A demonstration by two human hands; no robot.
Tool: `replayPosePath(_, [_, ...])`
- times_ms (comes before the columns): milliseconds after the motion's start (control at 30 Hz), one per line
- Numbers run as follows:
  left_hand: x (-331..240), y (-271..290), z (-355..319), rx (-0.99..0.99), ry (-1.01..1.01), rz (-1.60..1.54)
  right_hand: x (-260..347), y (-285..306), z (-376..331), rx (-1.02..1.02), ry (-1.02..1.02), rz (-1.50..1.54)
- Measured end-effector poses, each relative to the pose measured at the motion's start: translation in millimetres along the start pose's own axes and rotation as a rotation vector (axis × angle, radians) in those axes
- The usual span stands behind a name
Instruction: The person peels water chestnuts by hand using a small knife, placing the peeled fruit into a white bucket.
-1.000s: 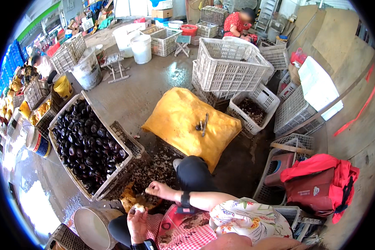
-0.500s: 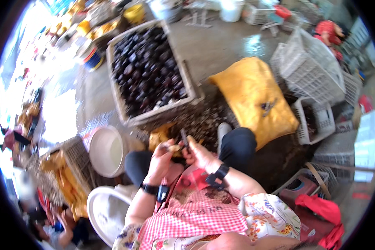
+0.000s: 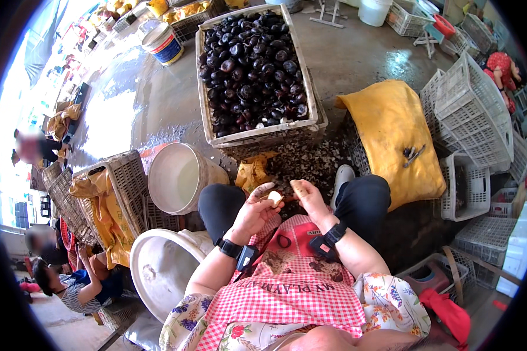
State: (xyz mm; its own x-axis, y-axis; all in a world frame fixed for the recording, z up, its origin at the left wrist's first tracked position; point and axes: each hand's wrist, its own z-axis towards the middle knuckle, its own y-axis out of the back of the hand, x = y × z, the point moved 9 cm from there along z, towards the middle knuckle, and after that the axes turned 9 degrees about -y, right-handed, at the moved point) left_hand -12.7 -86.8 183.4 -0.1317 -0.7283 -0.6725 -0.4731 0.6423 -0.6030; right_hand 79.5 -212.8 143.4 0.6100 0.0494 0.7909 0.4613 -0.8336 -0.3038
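A pale, rounded piece with a smooth, moist-looking surface (image 3: 276,199) sits in the fingertips of the left hand (image 3: 254,214), pinched between thumb and fingers. Just right of it, the right hand (image 3: 314,203) has its fingers bunched; whether they grip anything I cannot tell. Beyond the fingers lie crumpled yellow plastic (image 3: 253,169) and flaky, dark-and-pale peelings (image 3: 313,167). Farther out, a lattice-sided plastic crate (image 3: 263,133) brims with glossy, blackish, roundish pieces (image 3: 252,70); left of the fingers stands a smooth, round white bucket (image 3: 214,174).

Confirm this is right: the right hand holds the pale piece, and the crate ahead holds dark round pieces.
Not quite: in the head view, the left hand holds the pale piece; the crate ahead does hold dark round pieces.
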Motion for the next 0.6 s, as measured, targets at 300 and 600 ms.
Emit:
replayPosePath(300, [12, 4, 0, 0.043, 0.125, -0.094, 31, 7, -14, -0.233, 0.369, -0.546])
replayPosePath(600, [9, 8, 3, 0.056, 0.083, 0.007, 74, -15, -43, -0.280, 0.569, -0.859])
